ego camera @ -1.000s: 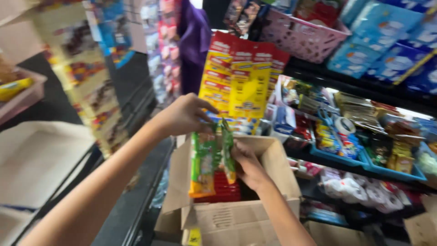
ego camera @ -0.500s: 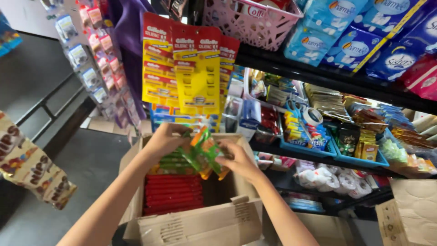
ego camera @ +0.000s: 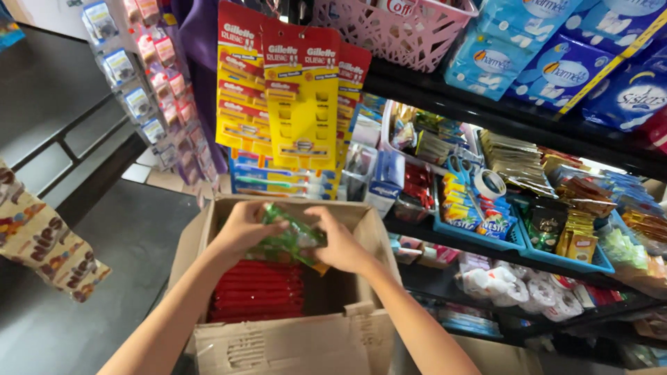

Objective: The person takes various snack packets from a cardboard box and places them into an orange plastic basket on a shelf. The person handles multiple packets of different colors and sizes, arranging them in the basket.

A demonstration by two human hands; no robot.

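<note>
My left hand (ego camera: 244,229) and right hand (ego camera: 338,243) both clamp a bundle of green packets (ego camera: 290,239) over the open cardboard box (ego camera: 292,340), above red packs (ego camera: 257,292).

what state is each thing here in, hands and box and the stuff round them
left hand: shut on green packets
right hand: shut on green packets
green packets: bunched, held over the box
box: open, flaps up
red packs: stacked flat in the box
pink basket: on the top shelf, filled
</note>
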